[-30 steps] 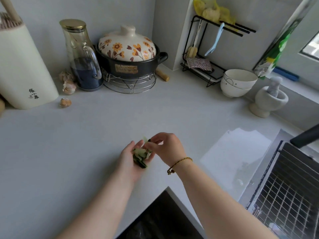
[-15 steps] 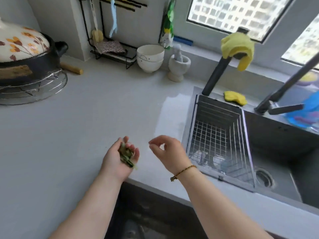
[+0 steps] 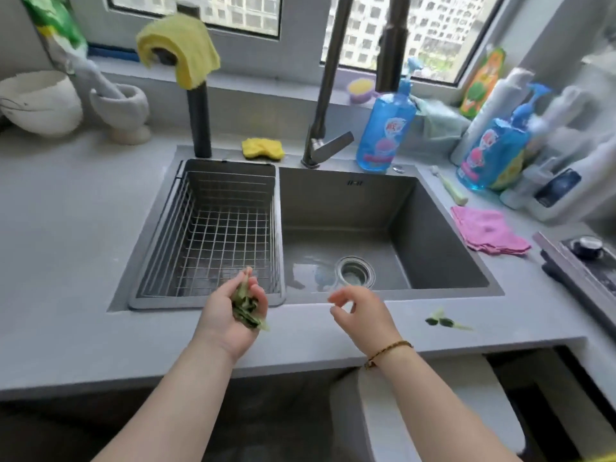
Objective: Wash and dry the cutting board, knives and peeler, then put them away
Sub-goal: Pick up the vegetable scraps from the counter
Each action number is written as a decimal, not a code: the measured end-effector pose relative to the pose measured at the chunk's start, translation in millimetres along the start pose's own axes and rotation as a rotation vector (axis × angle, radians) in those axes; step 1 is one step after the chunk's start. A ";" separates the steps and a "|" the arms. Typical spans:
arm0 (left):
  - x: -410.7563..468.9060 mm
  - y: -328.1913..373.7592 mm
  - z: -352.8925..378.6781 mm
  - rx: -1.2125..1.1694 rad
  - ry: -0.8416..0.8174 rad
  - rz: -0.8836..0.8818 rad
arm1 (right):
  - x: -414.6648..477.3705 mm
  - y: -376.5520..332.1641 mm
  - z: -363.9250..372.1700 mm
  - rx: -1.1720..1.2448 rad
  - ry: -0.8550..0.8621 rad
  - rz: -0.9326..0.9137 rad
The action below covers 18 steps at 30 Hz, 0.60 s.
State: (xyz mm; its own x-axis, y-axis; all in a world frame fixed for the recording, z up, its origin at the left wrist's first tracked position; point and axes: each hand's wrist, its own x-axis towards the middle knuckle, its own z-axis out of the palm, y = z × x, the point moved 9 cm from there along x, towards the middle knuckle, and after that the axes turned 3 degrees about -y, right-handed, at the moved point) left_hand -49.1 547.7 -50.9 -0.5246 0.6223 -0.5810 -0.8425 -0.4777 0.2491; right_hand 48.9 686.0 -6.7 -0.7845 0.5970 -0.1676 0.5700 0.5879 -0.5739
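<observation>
Cutting board, knives, peeler: unseen.
Vegetable peelings (image 3: 247,308): I judge them light, limp; cup them.
Left hand (image 3: 230,316): cups peelings before sink (image 3: 350,201).
Right hand (image 3: 358,311): loosely curled, empty, before sink.

Home kitchen: steel sink (image 3: 400,208), tall faucet (image 3: 325,95), dish soap bottles (image 3: 383,135), grey counter (image 3: 66,228), stove knob (image 3: 588,243).

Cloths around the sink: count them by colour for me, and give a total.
Yellow: 2, the draped cloth on the black post and the crumpled cloth behind the sink
Pink: 1, the folded cloth right of the sink
Pale green: 1, the bunched cloth behind the left blue bottle
Total: 4
</observation>
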 end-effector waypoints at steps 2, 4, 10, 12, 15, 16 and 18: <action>9.7 -39.5 17.9 0.019 -0.014 -0.027 | -5.2 46.0 -29.8 -0.038 0.046 0.042; 16.9 -67.8 32.1 0.033 -0.029 -0.047 | -7.9 84.4 -53.7 -0.072 0.092 0.100; 28.5 -122.1 55.8 0.066 -0.030 -0.072 | -10.1 155.2 -88.0 -0.201 -0.002 0.159; 31.5 -131.7 58.4 0.075 -0.018 -0.068 | -8.5 169.3 -86.2 -0.262 -0.091 0.158; 33.5 -144.4 58.5 0.093 -0.011 -0.089 | -4.9 182.1 -90.3 -0.298 -0.102 0.187; 33.8 -147.9 57.4 0.103 -0.006 -0.095 | -3.8 184.1 -92.6 -0.294 -0.097 0.201; 35.2 -151.6 55.9 0.127 0.008 -0.092 | -1.7 186.7 -96.0 -0.280 -0.108 0.226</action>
State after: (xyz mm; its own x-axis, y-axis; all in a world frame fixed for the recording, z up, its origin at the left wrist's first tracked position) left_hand 53.4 676.7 -65.8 -0.4443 0.6546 -0.6117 -0.8958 -0.3362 0.2908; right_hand 180.1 847.2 -36.6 -0.6440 0.6766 -0.3571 0.7647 0.5833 -0.2739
